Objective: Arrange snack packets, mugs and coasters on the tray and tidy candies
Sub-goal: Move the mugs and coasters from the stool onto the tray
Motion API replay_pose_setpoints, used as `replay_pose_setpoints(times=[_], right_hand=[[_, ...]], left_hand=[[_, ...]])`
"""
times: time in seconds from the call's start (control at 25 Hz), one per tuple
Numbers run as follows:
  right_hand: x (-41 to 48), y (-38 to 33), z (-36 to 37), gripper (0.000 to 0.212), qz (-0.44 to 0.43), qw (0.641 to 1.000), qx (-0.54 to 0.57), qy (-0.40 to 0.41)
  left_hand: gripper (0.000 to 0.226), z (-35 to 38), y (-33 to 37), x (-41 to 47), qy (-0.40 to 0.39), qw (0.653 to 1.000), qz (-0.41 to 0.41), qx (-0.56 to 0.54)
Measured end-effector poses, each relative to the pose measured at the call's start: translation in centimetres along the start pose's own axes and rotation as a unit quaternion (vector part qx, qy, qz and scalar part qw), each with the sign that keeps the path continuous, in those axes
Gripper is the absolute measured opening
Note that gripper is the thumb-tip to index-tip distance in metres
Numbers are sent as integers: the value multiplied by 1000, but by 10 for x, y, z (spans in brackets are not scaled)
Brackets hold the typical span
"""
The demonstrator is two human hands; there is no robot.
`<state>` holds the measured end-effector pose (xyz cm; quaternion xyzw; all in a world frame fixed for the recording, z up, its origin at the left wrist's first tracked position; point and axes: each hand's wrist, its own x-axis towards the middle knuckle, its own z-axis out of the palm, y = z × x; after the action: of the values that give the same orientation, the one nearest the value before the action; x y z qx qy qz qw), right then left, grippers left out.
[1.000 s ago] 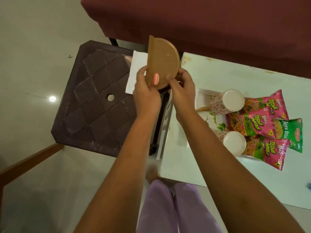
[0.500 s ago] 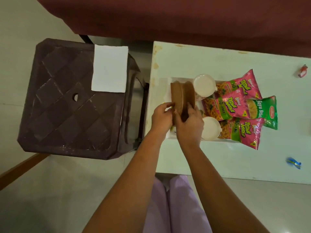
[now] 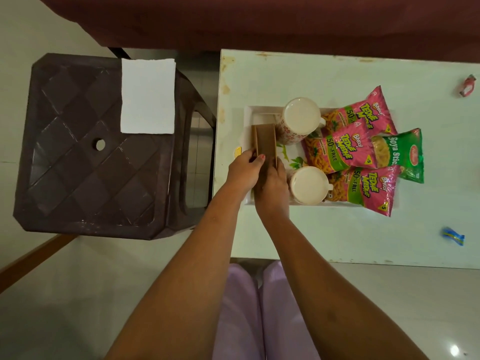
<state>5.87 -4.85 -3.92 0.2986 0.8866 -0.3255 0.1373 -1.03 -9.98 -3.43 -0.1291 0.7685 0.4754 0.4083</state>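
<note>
At the tray's (image 3: pixel 248 113) left end, your left hand (image 3: pixel 244 168) and right hand (image 3: pixel 272 188) both pinch upright brown coasters (image 3: pixel 265 141) on edge — just beside the far mug (image 3: pixel 301 118). Released tilted, they may topple against it.

Setting: a home living space. Evidence: a dark brown plastic stool (image 3: pixel 85 149) is standing at the left of the frame, carrying a folded white napkin (image 3: pixel 147 96); a white desk (image 3: pixel 298 237) is occupying the right, bearing a tray (image 3: pixel 248 114) of floral mugs (image 3: pixel 301 120) and retail snack packets (image 3: pixel 340 152); maroon upholstery (image 3: pixel 259 19) is running along the top; pale glossy floor tiles (image 3: pixel 52 294) are filling the lower left.
</note>
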Motion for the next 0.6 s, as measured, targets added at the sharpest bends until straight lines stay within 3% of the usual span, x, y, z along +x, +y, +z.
replay_pose_setpoints(times=[0.44,0.6], right_hand=[[10,-1,-9,53,13,998,-5,-62],[4,-18,-13,54,20,999,-3,27]], left_hand=[[44,2,-5,8,15,997,34,72],[40,0,-1,-2,86,994,63,0]])
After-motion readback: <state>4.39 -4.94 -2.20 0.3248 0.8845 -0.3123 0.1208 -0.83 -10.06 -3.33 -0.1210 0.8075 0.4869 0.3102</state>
